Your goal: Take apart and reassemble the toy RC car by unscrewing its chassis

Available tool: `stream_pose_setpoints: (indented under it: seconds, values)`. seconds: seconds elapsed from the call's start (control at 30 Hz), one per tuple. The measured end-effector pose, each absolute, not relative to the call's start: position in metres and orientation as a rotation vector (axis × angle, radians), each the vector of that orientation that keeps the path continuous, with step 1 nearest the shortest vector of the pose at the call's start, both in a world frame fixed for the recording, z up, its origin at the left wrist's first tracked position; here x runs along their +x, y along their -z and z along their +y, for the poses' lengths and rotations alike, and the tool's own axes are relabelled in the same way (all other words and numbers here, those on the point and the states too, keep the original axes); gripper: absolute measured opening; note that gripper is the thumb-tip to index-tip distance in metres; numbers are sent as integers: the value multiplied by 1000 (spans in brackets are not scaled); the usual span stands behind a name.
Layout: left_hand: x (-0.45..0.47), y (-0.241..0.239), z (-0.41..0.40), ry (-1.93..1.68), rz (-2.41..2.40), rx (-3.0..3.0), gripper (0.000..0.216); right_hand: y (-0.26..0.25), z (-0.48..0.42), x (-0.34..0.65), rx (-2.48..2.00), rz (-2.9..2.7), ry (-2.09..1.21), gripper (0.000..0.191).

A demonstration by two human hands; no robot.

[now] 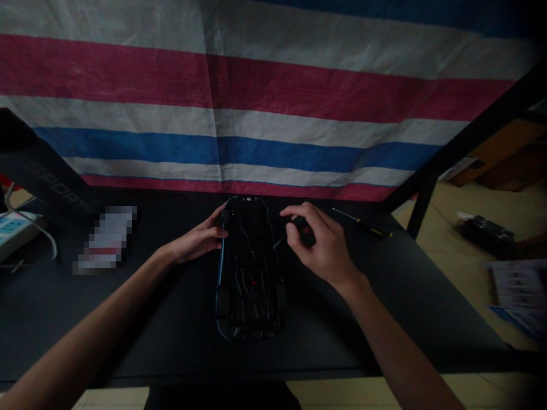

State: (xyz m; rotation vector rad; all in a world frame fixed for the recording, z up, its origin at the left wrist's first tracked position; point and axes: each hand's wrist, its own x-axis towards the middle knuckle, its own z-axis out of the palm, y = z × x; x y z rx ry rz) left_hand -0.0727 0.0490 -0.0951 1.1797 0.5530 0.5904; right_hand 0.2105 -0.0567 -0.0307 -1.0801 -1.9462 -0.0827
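A toy car (250,267) lies upside down on the black table, its dark underside and wheels facing up. My left hand (207,233) grips its left edge near the far end, thumb on the side and fingers along the body. In my right hand (318,242) is a screwdriver (304,230) with a dark handle, my fingers curled round it. Its thin shaft slants down and left toward the car's right edge; whether the tip touches the car I cannot tell.
A second screwdriver (367,225) with a black and yellow handle lies to the right. At the left are a blurred-out flat object (106,236) and a white power strip (19,230) with a cable. A striped sheet (256,114) hangs behind the table (179,341).
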Motion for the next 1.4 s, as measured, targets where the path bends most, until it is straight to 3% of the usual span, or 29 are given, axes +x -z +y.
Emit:
stream_pose_setpoints:
  seconds: [0.17,0.37,0.57,0.73,0.93,1.13,1.3,1.4]
  values:
    - [-73,94,48,-602,576,1180,90,33,-56,210,-1163,-1878,72,8]
    - [-74,97,50,-602,540,1234,89,36,-55,209,-1110,-1930,32,22]
    - [-74,97,49,-605,559,1213,90,40,-56,207,-1126,-1886,88,10]
    - [-74,96,48,-604,568,1164,90,41,-56,207,-1089,-1911,56,23]
    - [-74,97,48,-600,562,1160,91,41,-59,205,-1142,-1876,49,11]
    - [-75,98,47,-606,563,1136,92,33,-61,209,-1124,-1980,11,29]
    - [-75,98,46,-603,557,1123,93,36,-62,208,-1181,-1912,46,14]
    - [-73,95,45,-602,571,1132,94,34,-64,209,-1139,-1957,33,20]
